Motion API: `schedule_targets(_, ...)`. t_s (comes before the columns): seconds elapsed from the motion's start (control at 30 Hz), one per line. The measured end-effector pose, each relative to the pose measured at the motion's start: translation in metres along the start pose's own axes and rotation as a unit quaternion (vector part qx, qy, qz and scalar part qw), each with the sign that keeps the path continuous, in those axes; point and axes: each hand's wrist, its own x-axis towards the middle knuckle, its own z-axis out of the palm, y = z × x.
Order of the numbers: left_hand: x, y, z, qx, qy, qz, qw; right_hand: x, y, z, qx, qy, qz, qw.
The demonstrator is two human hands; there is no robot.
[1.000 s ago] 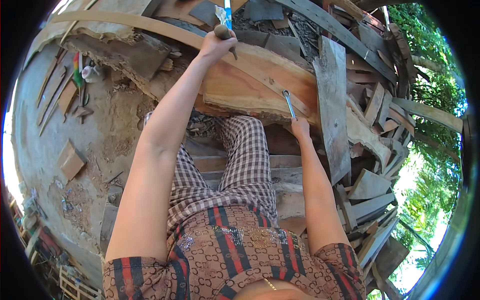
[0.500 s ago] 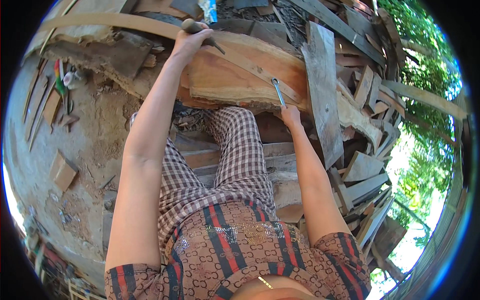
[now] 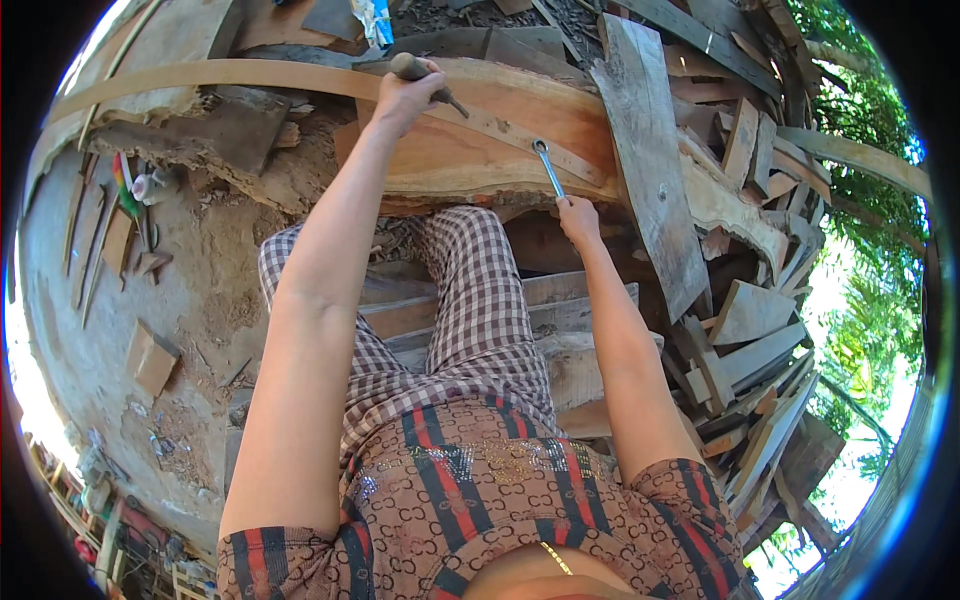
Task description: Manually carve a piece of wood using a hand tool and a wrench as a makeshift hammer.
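Note:
My left hand [image 3: 404, 104] is closed round a chisel [image 3: 409, 67] with a thick rounded wooden handle. Its dark metal shaft slants down to the right, over a long thin wooden strip [image 3: 556, 158]. The strip lies on a reddish-brown wooden slab [image 3: 450, 168] in front of my knees. Whether the chisel's tip touches the strip, I cannot tell. In my right hand [image 3: 579, 220] is a shiny ring-ended wrench [image 3: 551, 172], gripped by its lower end. The wrench's ring is over the strip, to the right of the chisel's tip.
A grey weathered plank [image 3: 655, 160] crosses the slab's right end. Beyond it lies a heap of offcuts [image 3: 750, 320]. Sticks and a loose wood block [image 3: 152, 357] lie on the concrete floor [image 3: 80, 350] at left. A blue-and-white wrapper [image 3: 374, 22] is at the back.
My left hand with the chisel has moved a little to the right along the strip. The wrench's ring has shifted slightly up and left, nearer the chisel. The whole view has also turned slightly.

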Motion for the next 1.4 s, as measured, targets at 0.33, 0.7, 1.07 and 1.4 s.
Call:
schedule_targets(0.33, -0.007, -0.006, 0.026, 0.016, 0.004, 0.131, 0.991, -0.038, -0.258, -0.148, 0.285, 0.176, -0.387, 0.859)
schedule_targets(0.7, 0.003, -0.013, 0.032, 0.052, -0.026, 0.151, 0.987, -0.006, -0.22, -0.13, 0.219, 0.024, -0.292, 0.931)
schedule_targets(1.07, 0.011, -0.031, 0.06, 0.079, 0.013, 0.249, 0.965, -0.017, -0.143, -0.086, 0.11, 0.176, -0.333, 0.92)
schedule_targets(1.4, -0.04, 0.011, 0.005, -0.045, 0.017, 0.128, 0.991, -0.085, -0.089, -0.043, 0.321, 0.007, -0.009, 0.947)
